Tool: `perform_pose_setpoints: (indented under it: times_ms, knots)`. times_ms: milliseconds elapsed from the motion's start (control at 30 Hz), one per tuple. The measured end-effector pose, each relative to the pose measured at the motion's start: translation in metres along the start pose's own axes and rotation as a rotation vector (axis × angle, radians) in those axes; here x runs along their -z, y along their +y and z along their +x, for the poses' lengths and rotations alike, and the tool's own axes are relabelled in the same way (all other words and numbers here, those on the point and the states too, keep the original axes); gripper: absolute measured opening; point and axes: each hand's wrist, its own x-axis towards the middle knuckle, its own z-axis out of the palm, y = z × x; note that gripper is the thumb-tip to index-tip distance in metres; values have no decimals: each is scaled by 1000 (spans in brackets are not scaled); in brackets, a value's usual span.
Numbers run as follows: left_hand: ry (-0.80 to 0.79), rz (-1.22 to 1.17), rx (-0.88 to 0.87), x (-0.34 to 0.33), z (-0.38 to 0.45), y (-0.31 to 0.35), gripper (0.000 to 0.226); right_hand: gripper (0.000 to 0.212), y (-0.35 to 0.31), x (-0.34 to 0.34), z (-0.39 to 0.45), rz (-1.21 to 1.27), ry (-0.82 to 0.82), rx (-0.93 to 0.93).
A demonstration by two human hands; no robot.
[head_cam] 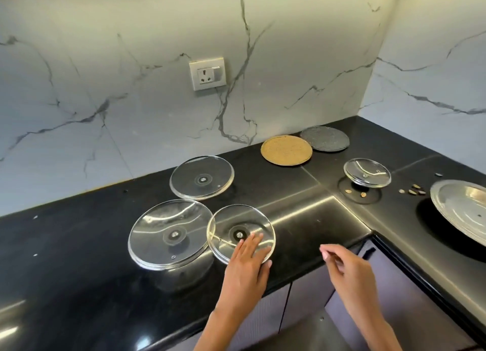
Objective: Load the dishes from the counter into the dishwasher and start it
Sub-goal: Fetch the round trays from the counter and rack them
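Currently: glossy black stone L-shaped counter (79,258), white marble-look backsplash (131,88) with grey veins, one white wall socket (207,74).

Dishes, largest first:
- one round steel plate (462,208), shiny, cut off by the frame edge, far right of both hands.
- four clear round glass lids, each lying flat, knob side down, centre screw showing. No long axis on any of them, all circular.
 - biggest glass lid (168,232), just left of the left hand; its rim overlaps or touches the next one, can't tell which.
 - medium glass lid near the counter edge (240,232), under the left hand.
 - rear glass lid (202,177), beyond the left hand, apart from the front pair.
 - small glass lid (367,172), beyond the right hand, slightly tilted on its knob.
- two flat round textured mats by the wall: one tan (286,150), one dark grey (324,138), edges overlapping.
- a few small seed-like bits (413,190) between small lid and steel plate; count unclear.

Hands:
- left hand (247,261): fingers straight, flat on top of the medium lid, thumb at its near rim. Pressing, not curled round it.
- right hand (347,269): in the air off the counter edge, right of the medium lid, touching nothing. Fingers loosely bent, nothing held.

Grey-purple cabinet fronts (302,298) below the hands.
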Motion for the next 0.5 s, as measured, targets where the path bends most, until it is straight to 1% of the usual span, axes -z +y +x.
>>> perform_pose_setpoints:
  times_ms: [100,233,333,400,500]
  knots:
    - [-41,-31,-50,-15,42,-2,41,20,6,-8,20,-49,38,-6]
    - [-36,-37,-107,-33,95,-4,41,16,11,-12,51,-76,96,-45]
    - [-44,-11,-135,-55,140,-9,34,16,19,-11,78,-127,103,-68]
    - [-87,6,-133,-77,172,-10,29,16,32,-9,98,-163,114,-98]
    - [-161,59,-124,-104,221,-14,36,15,51,-9,132,-184,115,-131]
